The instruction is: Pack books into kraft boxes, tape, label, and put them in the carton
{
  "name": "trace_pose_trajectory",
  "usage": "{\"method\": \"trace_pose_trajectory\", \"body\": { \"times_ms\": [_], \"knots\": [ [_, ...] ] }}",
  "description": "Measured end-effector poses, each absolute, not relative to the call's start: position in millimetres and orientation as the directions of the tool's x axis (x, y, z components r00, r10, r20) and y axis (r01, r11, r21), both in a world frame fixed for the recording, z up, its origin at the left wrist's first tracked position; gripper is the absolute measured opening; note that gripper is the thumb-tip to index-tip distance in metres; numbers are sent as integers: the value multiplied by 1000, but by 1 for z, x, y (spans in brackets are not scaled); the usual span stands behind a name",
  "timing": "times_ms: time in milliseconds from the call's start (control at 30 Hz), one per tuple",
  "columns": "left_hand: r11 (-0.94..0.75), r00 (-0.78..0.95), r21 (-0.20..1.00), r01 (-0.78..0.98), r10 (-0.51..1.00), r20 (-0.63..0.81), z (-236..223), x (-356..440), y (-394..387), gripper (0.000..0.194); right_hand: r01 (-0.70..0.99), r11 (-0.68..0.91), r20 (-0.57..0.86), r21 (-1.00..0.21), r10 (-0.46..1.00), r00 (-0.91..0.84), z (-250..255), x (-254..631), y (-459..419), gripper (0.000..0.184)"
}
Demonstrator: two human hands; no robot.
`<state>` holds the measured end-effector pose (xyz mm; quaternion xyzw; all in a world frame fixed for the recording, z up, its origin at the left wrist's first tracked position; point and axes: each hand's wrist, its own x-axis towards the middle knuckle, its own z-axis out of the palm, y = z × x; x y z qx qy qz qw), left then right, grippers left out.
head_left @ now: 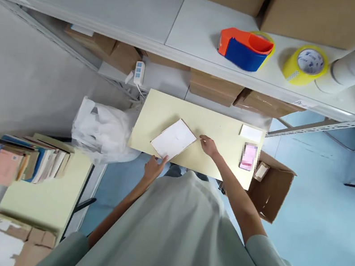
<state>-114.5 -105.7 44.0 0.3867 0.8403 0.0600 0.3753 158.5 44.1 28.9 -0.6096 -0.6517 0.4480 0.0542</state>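
Note:
A flat white rectangular booklet or sheet stack (175,139) with a thin brown edge lies slanted on the pale yellow table (222,129). At its near corner, my left hand (154,168) has the thumb on top and the other fingers curled by the edge, holding it. Just off the right corner hovers my right hand (208,146), its fingers drawn together toward the booklet with a small gap between. Whether anything is pinched in them is too small to see.
At the table's right end lie a phone (249,157) and a small white pad (251,133). An open carton (272,185) stands beyond. A white plastic bag (105,130) is at the left. The shelf ahead holds a tape dispenser (246,49) and yellow tape (306,66).

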Motion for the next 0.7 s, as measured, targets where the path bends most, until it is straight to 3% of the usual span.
{"method": "trace_pose_trajectory", "body": {
  "times_ms": [133, 300, 367, 533, 600, 700],
  "knots": [
    [777, -418, 390, 494, 605, -677, 50, -95, -100, 63, 682, -183, -488, -709, 824, -286, 14, 151, 29, 56],
    [754, -436, 508, 417, 656, -616, 68, -83, -78, 96, 573, -182, -376, -799, 895, -240, 23, 166, 14, 56],
    [713, -427, 540, 447, 700, -572, 75, -80, -68, 99, 548, -164, -322, -820, 925, -204, 33, 178, 6, 54],
    [494, -292, 647, 581, 869, -401, 81, -71, -37, 64, 508, -223, -297, -832, 952, -69, 61, 203, -22, 50],
    [446, -247, 631, 634, 891, -381, 78, -65, -23, 51, 519, -271, -331, -811, 943, -23, 66, 208, -33, 47],
    [445, -216, 556, 702, 877, -429, 73, -54, -7, 49, 572, -357, -403, -739, 914, 50, 67, 206, -44, 42]
  ]
}}
